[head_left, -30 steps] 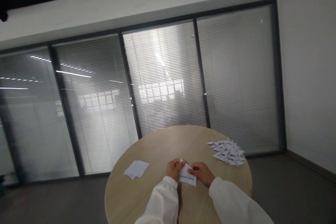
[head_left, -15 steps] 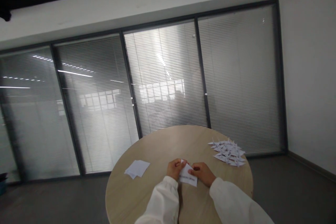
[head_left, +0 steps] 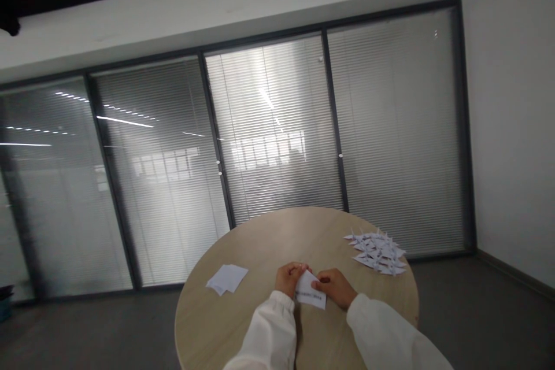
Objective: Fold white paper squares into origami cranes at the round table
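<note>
White sheets [head_left: 232,278] overlap loosely near ten o'clock on the round table [head_left: 208,324], apart from both hands. Close to that dial's centre, the left hand [head_left: 288,279] has its fingers curled in, pinching a printed paper [head_left: 311,297] at its eleven o'clock corner; since a second ago those fingertips seem to have covered more of the pointed tip, while all else sits much the same, suggesting small finger work on this one piece. The right hand [head_left: 336,287], nearly closed, grips its two o'clock edge between thumb and fingers. Towards two o'clock, pointed folded papers [head_left: 377,251] crowd together near the rim.
</note>
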Motion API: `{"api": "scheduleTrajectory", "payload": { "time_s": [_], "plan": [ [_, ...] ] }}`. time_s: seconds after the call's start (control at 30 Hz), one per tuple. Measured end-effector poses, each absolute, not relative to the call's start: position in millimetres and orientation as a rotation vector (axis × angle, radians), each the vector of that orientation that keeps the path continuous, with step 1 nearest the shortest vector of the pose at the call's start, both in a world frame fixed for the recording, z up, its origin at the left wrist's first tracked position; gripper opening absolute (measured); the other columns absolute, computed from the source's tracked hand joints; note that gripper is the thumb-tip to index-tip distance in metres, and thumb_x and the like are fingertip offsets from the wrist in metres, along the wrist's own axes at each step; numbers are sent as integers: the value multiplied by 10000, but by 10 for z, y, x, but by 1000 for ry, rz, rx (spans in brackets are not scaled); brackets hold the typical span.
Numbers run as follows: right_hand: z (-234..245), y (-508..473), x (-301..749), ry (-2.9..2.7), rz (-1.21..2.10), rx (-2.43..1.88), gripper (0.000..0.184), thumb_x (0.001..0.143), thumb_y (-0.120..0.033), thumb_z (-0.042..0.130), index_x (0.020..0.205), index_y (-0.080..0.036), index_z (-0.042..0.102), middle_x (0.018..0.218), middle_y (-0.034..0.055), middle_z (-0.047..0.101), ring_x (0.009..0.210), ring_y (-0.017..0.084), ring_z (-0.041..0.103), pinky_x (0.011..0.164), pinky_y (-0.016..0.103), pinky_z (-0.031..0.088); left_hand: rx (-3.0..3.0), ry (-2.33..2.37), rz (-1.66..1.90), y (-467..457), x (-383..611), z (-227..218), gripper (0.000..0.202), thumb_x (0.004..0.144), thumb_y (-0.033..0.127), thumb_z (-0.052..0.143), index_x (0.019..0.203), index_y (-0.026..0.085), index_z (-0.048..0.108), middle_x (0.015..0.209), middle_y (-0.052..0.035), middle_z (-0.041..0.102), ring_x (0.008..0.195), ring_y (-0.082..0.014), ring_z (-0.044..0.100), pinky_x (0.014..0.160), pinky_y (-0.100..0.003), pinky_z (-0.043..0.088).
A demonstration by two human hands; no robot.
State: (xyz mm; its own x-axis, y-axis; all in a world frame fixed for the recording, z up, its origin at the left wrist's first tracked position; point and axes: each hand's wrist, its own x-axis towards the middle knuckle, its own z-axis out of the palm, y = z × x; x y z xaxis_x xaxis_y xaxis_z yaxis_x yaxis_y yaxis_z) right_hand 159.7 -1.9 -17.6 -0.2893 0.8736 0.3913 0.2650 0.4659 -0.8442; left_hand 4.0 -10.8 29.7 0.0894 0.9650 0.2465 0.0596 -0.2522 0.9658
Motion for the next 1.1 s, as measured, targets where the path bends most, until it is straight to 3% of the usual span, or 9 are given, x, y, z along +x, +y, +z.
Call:
{"api": "scheduleTrajectory", "payload": {
  "time_s": [0.37, 0.8, 1.1],
  "plan": [
    [-175, -20, 1594, -1825, 896, -934, 366, 668, -460, 577, 614, -104, 642, 496, -22, 528, 472, 95, 443, 452, 175, 298, 1551, 1039, 1330, -65, 9, 217, 425, 631, 511, 550, 611, 97, 642, 567, -58, 636, 484, -129, 541, 481, -218, 401],
    [-152, -44, 1581, -1796, 1049, -836, 387, 631, -481, 617, 616, -95, 636, 518, -12, 548, 484, 103, 466, 471, 185, 326, 1714, 1462, 1335, 24, -17, 140, 500, 707, 551, 404, 537, 128, 609, 472, -26, 584, 466, -132, 530, 459, -202, 370],
    [-167, -37, 1584, -1771, 1020, -910, 392, 629, -487, 609, 595, -97, 632, 500, -14, 534, 477, 105, 458, 464, 190, 319, 1479, 1228, 1263, -30, -8, 222, 596, 656, 646, 404, 594, 103, 643, 482, -39, 595, 440, -139, 521, 439, -223, 374]
  ]
}}
